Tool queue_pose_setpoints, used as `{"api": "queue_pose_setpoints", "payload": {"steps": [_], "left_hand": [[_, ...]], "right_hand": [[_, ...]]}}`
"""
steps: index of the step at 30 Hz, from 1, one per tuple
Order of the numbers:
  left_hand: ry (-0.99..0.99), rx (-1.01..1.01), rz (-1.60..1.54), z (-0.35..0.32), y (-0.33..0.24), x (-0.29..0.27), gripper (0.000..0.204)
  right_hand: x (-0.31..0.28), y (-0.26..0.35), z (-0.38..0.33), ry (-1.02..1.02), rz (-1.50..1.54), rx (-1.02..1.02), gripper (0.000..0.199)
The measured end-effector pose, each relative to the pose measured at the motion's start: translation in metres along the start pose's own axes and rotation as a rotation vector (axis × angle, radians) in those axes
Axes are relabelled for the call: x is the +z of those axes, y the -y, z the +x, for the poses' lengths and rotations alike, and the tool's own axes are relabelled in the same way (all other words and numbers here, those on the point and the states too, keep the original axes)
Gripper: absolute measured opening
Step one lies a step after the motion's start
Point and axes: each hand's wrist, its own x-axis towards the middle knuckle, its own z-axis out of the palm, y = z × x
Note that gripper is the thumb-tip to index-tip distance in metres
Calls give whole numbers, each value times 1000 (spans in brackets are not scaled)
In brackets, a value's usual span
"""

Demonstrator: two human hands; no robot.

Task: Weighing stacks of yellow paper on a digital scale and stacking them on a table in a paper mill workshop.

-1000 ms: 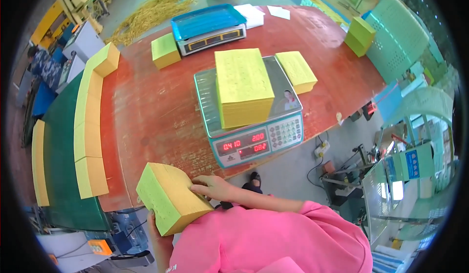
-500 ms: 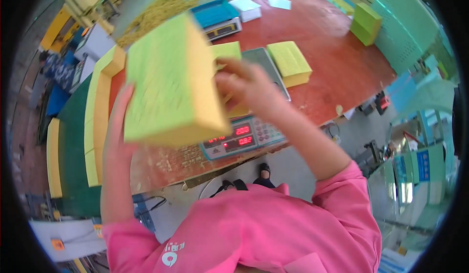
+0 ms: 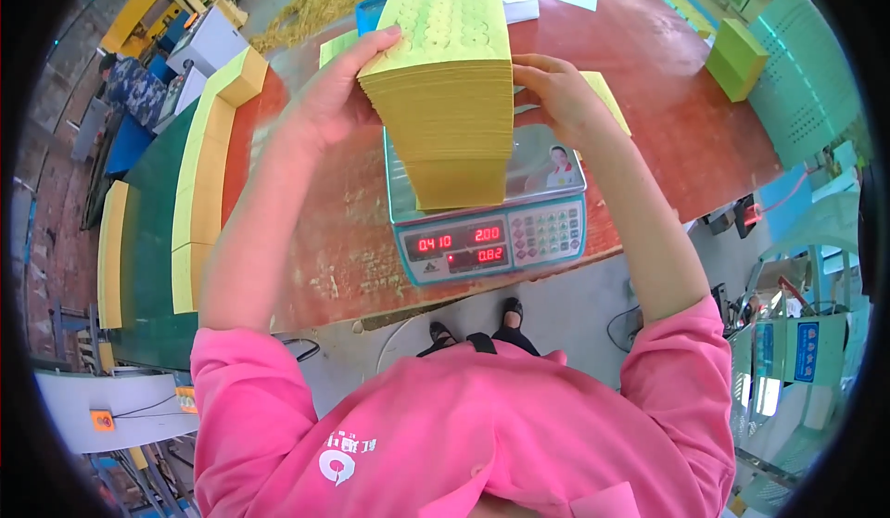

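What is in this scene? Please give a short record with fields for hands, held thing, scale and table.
left hand: on the left side of the yellow stack
right hand: on the stack's right side
stack: tall pile of yellow sheets, standing on the scale
scale: grey platform, red digits lit on the front panel
table: reddish brown; small yellow-green block near its far right corner
left of table: long rows of yellow stacks on a green surface
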Motion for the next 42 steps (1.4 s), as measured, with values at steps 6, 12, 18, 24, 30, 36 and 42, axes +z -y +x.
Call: {"api": "queue_pose_setpoints", "payload": {"steps": [6, 12, 18, 24, 30, 36, 42], "left_hand": [[-2, 16, -63, -1, 14, -4, 65], [42, -24, 22, 10, 13, -11, 66], [-6, -25, 33, 14, 18, -8, 66], [-79, 62, -24, 12, 34, -11, 69], [-175, 349, 181, 19, 107, -22, 65], [-99, 256, -517, 44, 156, 14, 58], [-155, 322, -589, 34, 148, 19, 58]], "right_hand": [[5, -7, 0, -11, -26, -6, 35], [7, -10, 3, -64, -9, -27, 34], [9, -12, 1, -78, 6, -45, 34], [1, -27, 5, -186, -316, -113, 34], [-4, -69, 3, -346, -16, -145, 47], [26, -86, 20, -327, 389, -92, 50], [35, -82, 28, -293, 385, -6, 46]]}}
